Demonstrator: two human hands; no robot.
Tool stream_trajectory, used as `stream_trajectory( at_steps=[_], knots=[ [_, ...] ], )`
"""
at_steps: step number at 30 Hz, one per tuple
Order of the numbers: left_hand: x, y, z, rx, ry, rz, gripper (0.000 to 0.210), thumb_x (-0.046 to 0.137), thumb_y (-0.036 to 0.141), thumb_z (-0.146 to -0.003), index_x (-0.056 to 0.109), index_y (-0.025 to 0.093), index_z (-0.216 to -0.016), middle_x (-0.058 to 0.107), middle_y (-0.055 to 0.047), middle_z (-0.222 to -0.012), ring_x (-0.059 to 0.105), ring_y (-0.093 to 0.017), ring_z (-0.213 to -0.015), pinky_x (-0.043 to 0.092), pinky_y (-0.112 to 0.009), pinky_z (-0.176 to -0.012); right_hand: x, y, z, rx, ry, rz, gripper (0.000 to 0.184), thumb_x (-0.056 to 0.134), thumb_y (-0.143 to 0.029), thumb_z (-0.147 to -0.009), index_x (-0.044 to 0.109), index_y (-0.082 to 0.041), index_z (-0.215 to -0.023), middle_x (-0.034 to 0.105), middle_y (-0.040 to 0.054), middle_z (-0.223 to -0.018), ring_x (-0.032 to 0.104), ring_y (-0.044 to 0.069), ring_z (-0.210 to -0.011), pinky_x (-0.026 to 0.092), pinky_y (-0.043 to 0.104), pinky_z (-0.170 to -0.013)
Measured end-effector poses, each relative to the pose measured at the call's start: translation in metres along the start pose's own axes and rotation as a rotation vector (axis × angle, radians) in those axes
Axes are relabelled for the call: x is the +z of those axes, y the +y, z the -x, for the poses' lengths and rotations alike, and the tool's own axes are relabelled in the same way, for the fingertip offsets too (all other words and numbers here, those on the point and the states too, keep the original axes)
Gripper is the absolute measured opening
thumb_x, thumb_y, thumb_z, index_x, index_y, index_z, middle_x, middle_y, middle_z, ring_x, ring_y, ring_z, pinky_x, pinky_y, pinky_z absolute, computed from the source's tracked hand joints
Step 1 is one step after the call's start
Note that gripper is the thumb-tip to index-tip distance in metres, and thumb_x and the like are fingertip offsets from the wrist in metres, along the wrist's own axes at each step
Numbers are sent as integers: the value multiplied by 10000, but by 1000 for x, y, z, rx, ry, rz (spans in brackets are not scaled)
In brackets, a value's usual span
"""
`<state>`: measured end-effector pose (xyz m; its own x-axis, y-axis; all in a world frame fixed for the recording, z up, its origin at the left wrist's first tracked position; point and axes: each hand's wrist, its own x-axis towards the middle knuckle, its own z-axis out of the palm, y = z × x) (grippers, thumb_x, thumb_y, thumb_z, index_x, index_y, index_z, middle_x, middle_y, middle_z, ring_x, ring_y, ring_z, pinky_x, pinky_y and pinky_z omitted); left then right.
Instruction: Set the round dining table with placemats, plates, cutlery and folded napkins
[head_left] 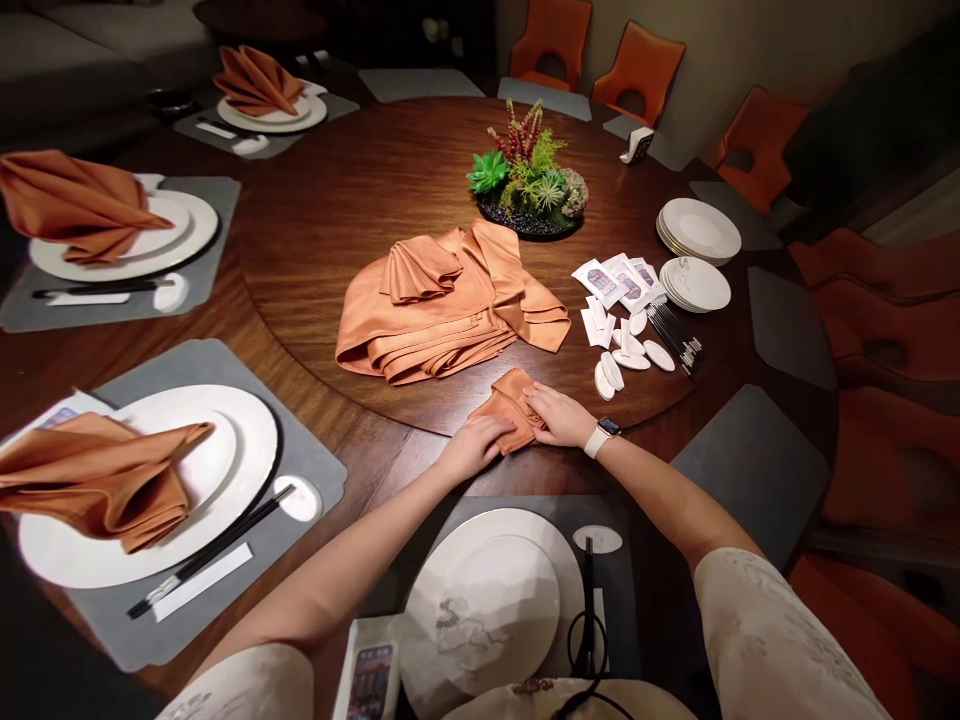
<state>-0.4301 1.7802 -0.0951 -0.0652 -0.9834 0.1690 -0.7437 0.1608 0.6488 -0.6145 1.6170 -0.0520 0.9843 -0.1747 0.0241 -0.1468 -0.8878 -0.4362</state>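
Observation:
A small folded orange cloth napkin point(511, 392) lies at the near edge of the round wooden turntable. My left hand point(474, 447) presses its lower left side, fingers bent onto the cloth. From the right, my right hand point(561, 415) grips the napkin's other side, and the fingers hide some of the folds. Just beyond sits a pile of orange napkins point(427, 345), with a pleated napkin point(421, 268) on top. In front of me, a small white plate point(499, 605) rests on a larger one, beside black chopsticks point(589, 600) and a white oval rest point(598, 539).
Place settings with fanned napkins point(105, 470) line the left side. A succulent arrangement point(529, 185) stands on the turntable. To the right are stacked plates point(697, 228), white packets point(619, 280), oval rests point(630, 355) and loose chopsticks point(675, 330). Grey placemats point(757, 470) and orange chairs surround the table.

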Motion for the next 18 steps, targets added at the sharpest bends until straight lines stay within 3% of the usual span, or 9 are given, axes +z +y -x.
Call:
stream_trajectory(
  at_steps=[3, 6, 8, 10, 14, 18],
  knots=[
    [-10, -4, -9, -164, 51, 18, 255, 500, 316, -918, 725, 216, -986, 747, -80, -964, 672, -228, -924, 505, -389, -901, -8, 2, -6, -21, -41, 0, 438, 631, -182, -798, 582, -83, -1222, 553, 225, -1361, 458, 311, -1350, 394, 488, -1115],
    [-15, -1, -25, -304, 33, -115, 371, 450, 439, -949, 682, 206, -777, 698, -73, -752, 643, -227, -787, 483, -360, -805, -24, 0, -20, 96, -21, -56, 228, 597, -168, -819, 633, -117, -1038, 669, 160, -1113, 606, 266, -1093, 471, 399, -971],
    [-17, 3, -38, -346, -18, -208, 418, 415, 480, -959, 666, 204, -771, 698, -85, -761, 650, -236, -805, 470, -354, -805, -38, -4, -31, 237, 37, -112, 141, 549, -193, -861, 634, -132, -956, 685, 102, -939, 627, 218, -887, 483, 330, -840],
    [-21, 7, -52, -413, -79, -255, 438, 391, 509, -960, 686, 207, -847, 726, -105, -840, 671, -248, -843, 472, -356, -810, -50, -11, -39, 321, 82, -138, 143, 525, -205, -876, 633, -136, -940, 676, 74, -880, 609, 194, -802, 466, 294, -773],
    [-33, 8, -75, -693, -174, -227, 420, 419, 475, -924, 743, 208, -919, 748, -153, -965, 700, -288, -906, 500, -356, -762, -49, -31, -35, 278, 12, -30, 190, 555, -195, -854, 652, -128, -1003, 679, 109, -942, 608, 235, -879, 471, 340, -835],
    [-40, 5, -91, -896, -201, -184, 339, 541, 397, -819, 766, 164, -920, 737, -208, -1032, 694, -348, -989, 516, -386, -771, -12, -50, -14, 188, -85, 131, 379, 587, -179, -858, 602, -44, -1212, 603, 225, -1242, 527, 332, -1197, 457, 430, -998]
  ],
)
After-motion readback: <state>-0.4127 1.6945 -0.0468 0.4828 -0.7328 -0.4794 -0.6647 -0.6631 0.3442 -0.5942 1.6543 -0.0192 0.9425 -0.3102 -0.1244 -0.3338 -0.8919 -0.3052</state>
